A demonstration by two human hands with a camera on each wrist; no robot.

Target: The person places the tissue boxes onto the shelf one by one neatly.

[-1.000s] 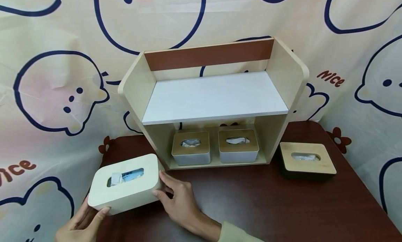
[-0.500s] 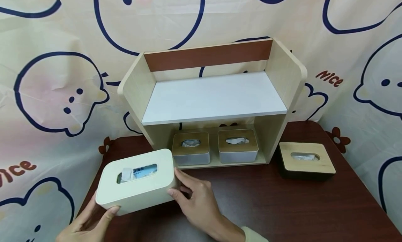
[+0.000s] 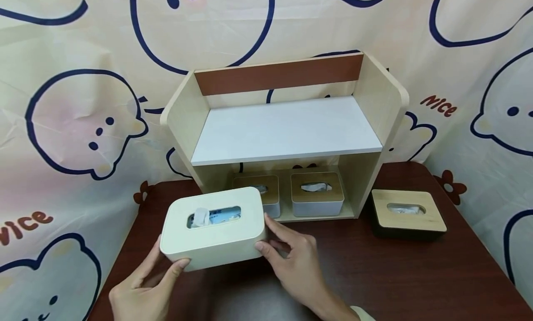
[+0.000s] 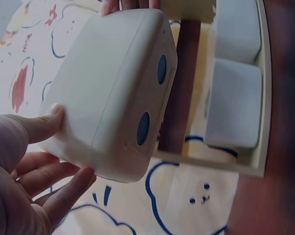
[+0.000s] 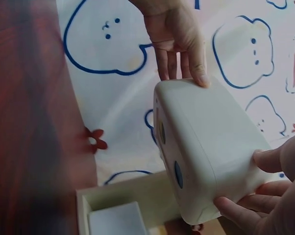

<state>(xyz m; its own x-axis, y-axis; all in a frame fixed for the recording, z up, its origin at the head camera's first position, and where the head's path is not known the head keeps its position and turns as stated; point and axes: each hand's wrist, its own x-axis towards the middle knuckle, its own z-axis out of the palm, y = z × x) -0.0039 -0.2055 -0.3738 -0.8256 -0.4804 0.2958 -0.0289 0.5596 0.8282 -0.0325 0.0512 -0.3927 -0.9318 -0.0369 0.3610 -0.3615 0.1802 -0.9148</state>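
Held up between both hands is a cream tissue box [image 3: 216, 251], its top slot showing a white tissue and a blue pack. My left hand [image 3: 143, 284] grips its left end, thumb on the front face. At the opposite end, my right hand [image 3: 293, 261] grips with thumb in front and fingers behind. Dark oval pads show on the underside of the cream tissue box [image 4: 103, 83] in the left wrist view. Behind it, one grey tissue box with a wooden lid [image 3: 272, 210] is partly hidden on the lower shelf. A matching tissue box [image 3: 317, 205] stands to its right.
The wooden shelf unit [image 3: 287, 131] stands at the back of the dark brown table [image 3: 374, 274], with a white upper board. Right of it sits a black tissue box with a wooden lid [image 3: 408, 212]. A printed curtain [image 3: 83, 196] hangs behind and at the sides.
Both hands have carried the cream tissue box to the right and slightly up, in front of the shelf unit. It now covers part of the left grey tissue box.
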